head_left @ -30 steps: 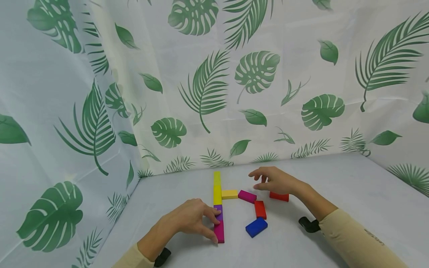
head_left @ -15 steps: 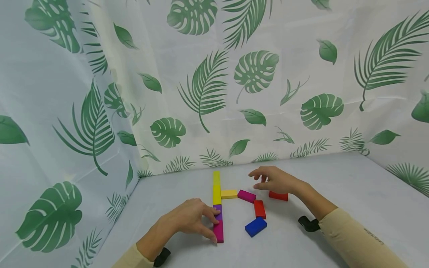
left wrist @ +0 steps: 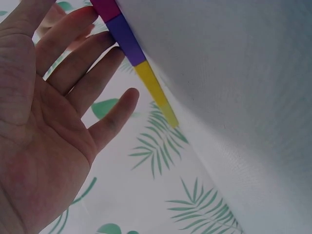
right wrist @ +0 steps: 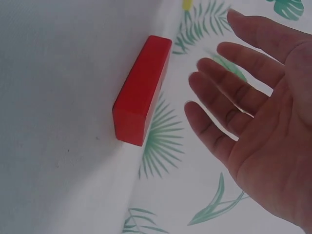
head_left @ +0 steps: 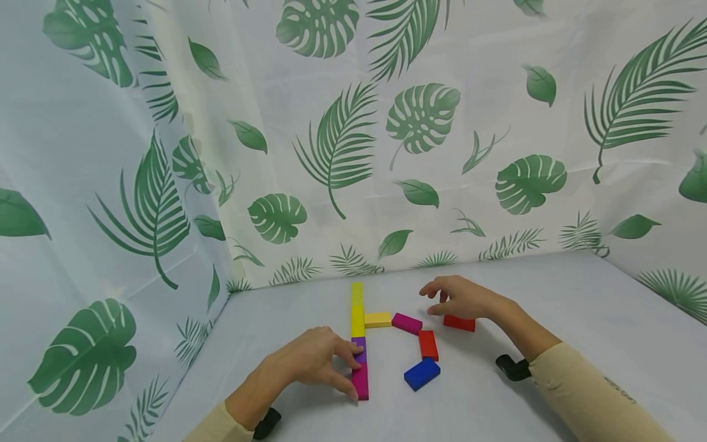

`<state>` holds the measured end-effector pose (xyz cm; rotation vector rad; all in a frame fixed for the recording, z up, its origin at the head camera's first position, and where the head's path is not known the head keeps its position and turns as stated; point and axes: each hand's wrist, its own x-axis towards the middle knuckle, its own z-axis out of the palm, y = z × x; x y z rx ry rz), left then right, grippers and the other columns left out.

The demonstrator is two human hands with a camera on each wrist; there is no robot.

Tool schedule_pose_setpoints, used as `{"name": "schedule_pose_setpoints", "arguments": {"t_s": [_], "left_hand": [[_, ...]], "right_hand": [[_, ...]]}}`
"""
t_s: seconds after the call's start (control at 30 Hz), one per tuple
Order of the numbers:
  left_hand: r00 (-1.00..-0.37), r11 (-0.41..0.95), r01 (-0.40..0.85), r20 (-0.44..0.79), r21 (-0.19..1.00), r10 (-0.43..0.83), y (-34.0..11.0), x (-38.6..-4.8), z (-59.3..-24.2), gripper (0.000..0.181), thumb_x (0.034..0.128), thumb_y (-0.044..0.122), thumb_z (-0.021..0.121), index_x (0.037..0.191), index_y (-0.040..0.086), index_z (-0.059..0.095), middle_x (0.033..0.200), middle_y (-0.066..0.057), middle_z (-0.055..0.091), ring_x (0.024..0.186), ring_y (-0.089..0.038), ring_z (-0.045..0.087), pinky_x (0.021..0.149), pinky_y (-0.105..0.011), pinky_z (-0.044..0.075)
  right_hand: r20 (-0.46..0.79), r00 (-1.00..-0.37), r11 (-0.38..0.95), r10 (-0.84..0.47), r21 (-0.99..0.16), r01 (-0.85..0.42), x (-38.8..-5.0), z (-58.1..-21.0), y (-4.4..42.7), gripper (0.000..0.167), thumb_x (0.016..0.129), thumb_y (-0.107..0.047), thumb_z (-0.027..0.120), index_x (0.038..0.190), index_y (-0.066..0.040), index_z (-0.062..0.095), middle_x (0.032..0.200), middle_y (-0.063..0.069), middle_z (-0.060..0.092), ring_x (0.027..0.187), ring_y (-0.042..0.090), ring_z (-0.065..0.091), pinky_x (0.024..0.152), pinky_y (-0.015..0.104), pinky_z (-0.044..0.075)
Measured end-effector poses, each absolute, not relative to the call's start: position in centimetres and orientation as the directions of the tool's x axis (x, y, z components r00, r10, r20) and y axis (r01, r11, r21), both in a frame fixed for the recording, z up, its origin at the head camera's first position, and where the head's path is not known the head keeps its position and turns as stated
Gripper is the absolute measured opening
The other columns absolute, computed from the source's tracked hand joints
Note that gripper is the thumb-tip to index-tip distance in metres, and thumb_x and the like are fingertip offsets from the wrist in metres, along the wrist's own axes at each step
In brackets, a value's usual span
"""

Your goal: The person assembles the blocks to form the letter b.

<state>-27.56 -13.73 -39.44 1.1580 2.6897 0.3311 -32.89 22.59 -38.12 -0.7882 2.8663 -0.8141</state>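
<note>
My left hand [head_left: 312, 358] touches the left side of a straight row of blocks with loosely bent fingers. That row runs from a magenta block [head_left: 360, 383] and a purple block [left wrist: 126, 40] to a yellow block [head_left: 358, 320] and a lime-yellow block [head_left: 357, 293] at the far end. My right hand [head_left: 463, 297] hovers with relaxed fingers over a red block [right wrist: 139, 92], holding nothing. Curving off the row's right side are a pale orange block [head_left: 378, 320], a second magenta block [head_left: 407, 323], another red block [head_left: 428, 345] and a blue block [head_left: 422, 374].
All the blocks lie on a white tabletop [head_left: 552, 319]. White sheets printed with green leaves [head_left: 425, 120] enclose the back and sides. A black wrist mount [head_left: 512, 368] sits under the right forearm, and another [head_left: 267, 423] under the left.
My right hand has shifted slightly to the right, toward the separate red block. The left hand stays against the row, and the blocks have not moved.
</note>
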Motion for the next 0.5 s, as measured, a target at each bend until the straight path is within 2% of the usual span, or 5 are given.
{"name": "schedule_pose_setpoints", "arguments": {"t_s": [0.13,0.37,0.5], "left_hand": [[-0.672,0.666,0.693,-0.087,0.276,0.735,-13.7,-27.6,-39.4,0.048,0.0726,0.068,0.084,0.111,0.040,0.081,0.131,0.024,0.069,0.122,-0.001,0.063,0.093,-0.024,0.050],[-0.674,0.667,0.691,-0.087,0.279,0.734,-13.7,-27.6,-39.5,0.047,0.0723,0.067,0.085,0.110,0.040,0.081,0.130,0.024,0.069,0.122,-0.001,0.063,0.091,-0.023,0.050],[-0.677,0.670,0.690,-0.084,0.273,0.731,-13.7,-27.6,-39.5,0.048,0.0720,0.068,0.084,0.110,0.040,0.081,0.130,0.024,0.069,0.121,-0.001,0.063,0.090,-0.023,0.050]], "right_hand": [[0.048,-0.873,0.753,-0.485,-0.486,-0.445,-32.9,-38.2,23.0,0.042,0.092,-0.019,0.079,0.131,-0.008,0.070,0.118,0.013,0.070,0.104,0.023,0.063,0.083,0.035,0.058],[-0.058,-0.891,0.816,-0.450,-0.432,-0.384,-32.8,-38.4,23.5,0.032,0.088,-0.015,0.082,0.118,-0.013,0.075,0.107,0.004,0.068,0.101,0.021,0.058,0.080,0.035,0.056],[-0.088,-0.888,0.825,-0.452,-0.418,-0.379,-32.8,-38.4,23.8,0.032,0.085,-0.012,0.084,0.115,-0.014,0.074,0.104,0.002,0.066,0.099,0.020,0.057,0.079,0.036,0.056]]}}
